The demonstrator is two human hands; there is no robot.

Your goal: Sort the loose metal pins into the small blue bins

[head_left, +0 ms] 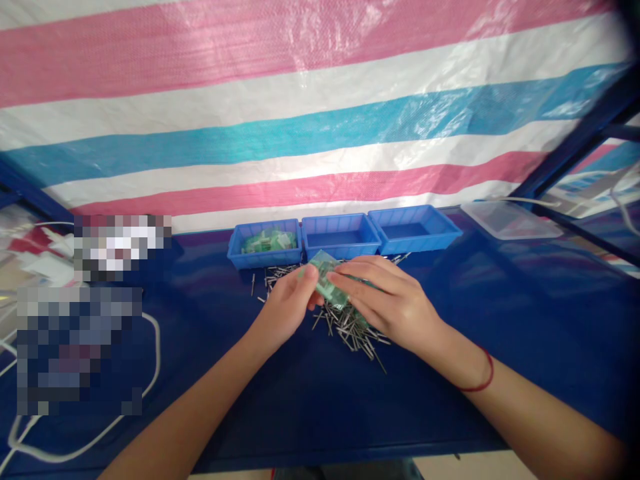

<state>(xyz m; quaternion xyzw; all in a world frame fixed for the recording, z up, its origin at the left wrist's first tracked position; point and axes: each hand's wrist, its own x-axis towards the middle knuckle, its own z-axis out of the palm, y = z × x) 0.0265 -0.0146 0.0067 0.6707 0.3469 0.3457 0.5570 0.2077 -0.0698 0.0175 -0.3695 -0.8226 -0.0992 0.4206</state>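
A small clear, green-tinted plastic bag (334,288) is held between both hands above the table. My left hand (290,303) pinches its left edge between thumb and fingers. My right hand (393,300) has its fingertips closed on the bag's right side, and more green plastic shows under that palm. What lies inside the bag is too blurred to make out. Beneath the hands spreads a loose pile of thin metal pins that look like blind rivets (353,333), partly hidden by the hands.
Three blue bins stand in a row behind the pile: the left bin (265,260) holds green-tinted packets, beside a middle bin (341,250) and a right bin (425,243). A clear plastic lid or tray (510,221) lies at the right. A white cable (157,347) loops across the left side.
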